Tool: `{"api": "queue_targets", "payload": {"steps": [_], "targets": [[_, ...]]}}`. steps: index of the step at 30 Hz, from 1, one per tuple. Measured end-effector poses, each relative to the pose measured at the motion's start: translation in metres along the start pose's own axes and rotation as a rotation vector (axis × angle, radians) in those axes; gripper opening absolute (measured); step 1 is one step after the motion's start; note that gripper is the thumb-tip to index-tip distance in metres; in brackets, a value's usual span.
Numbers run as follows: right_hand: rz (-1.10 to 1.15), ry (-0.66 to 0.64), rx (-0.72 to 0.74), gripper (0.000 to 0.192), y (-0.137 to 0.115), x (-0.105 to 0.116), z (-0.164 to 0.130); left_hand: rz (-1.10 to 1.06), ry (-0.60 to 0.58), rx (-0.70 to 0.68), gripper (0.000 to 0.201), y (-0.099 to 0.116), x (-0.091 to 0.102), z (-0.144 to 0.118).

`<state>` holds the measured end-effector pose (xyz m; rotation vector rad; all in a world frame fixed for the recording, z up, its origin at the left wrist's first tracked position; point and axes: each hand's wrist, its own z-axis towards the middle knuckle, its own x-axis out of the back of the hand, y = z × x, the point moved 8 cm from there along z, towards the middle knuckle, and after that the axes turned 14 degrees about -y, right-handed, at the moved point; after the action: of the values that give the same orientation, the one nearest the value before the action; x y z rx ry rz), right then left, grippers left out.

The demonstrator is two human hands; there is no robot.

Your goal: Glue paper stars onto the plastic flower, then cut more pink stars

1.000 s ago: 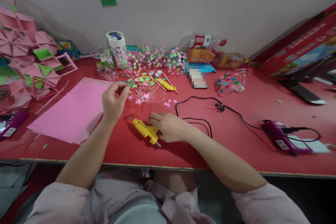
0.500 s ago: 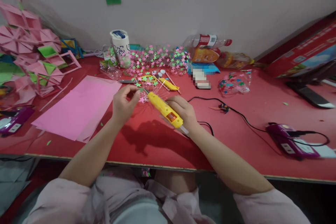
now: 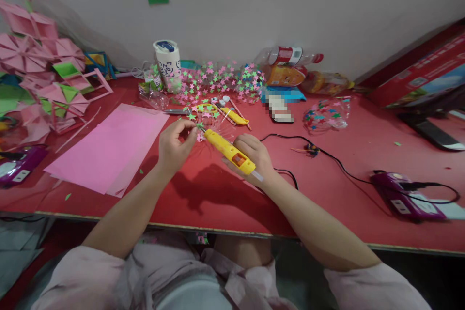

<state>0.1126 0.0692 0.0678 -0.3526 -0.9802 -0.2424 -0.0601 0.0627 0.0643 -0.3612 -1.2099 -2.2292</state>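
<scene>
My right hand [image 3: 256, 155] is wrapped round a yellow hot glue gun [image 3: 225, 147], with a clear glue stick [image 3: 257, 175] poking out of its back end. The gun's nozzle points up and left, at the fingertips of my left hand [image 3: 178, 144]. Thumb and forefinger of that hand pinch a small green star [image 3: 199, 126], and the nozzle is at or very near it. Just behind lie more pink and green stars on clear strands [image 3: 214, 121], partly hidden by the gun. Scissors with yellow handles [image 3: 207, 108] and a yellow cutter [image 3: 238, 117] rest beyond my hands.
Pink paper sheets [image 3: 109, 150] lie to the left, below a pile of folded pink paper shapes [image 3: 47, 68]. Along the wall are a white canister [image 3: 169, 68], star-covered clear pieces [image 3: 221, 80] and plastic bottles [image 3: 286, 55]. A black cord [image 3: 337, 164] runs to a purple power strip [image 3: 407, 198].
My left fingertips and the glue gun's nozzle have come closer together, with the green star now at the nozzle. The view has shifted slightly.
</scene>
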Motion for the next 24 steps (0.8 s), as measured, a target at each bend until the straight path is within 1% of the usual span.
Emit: {"api": "queue_targets", "payload": {"steps": [3, 9, 15, 24], "targets": [[0.018, 0.011, 0.001, 0.026, -0.0007, 0.0013, 0.0000, 0.008, -0.002, -0.008, 0.006, 0.0008, -0.0001, 0.0003], [0.035, -0.020, -0.018, 0.028, 0.0005, -0.0004, 0.0004, 0.018, 0.003, -0.009, 0.007, 0.0018, 0.0003, 0.0008], [0.034, -0.013, -0.006, 0.030, -0.0002, -0.0001, 0.0005, 0.015, 0.011, -0.017, 0.006, 0.0026, 0.0009, 0.0004], [0.038, -0.035, -0.042, 0.033, 0.0035, -0.0025, -0.0009, 0.024, 0.014, -0.012, 0.006, 0.0018, 0.0009, 0.0000]]}}
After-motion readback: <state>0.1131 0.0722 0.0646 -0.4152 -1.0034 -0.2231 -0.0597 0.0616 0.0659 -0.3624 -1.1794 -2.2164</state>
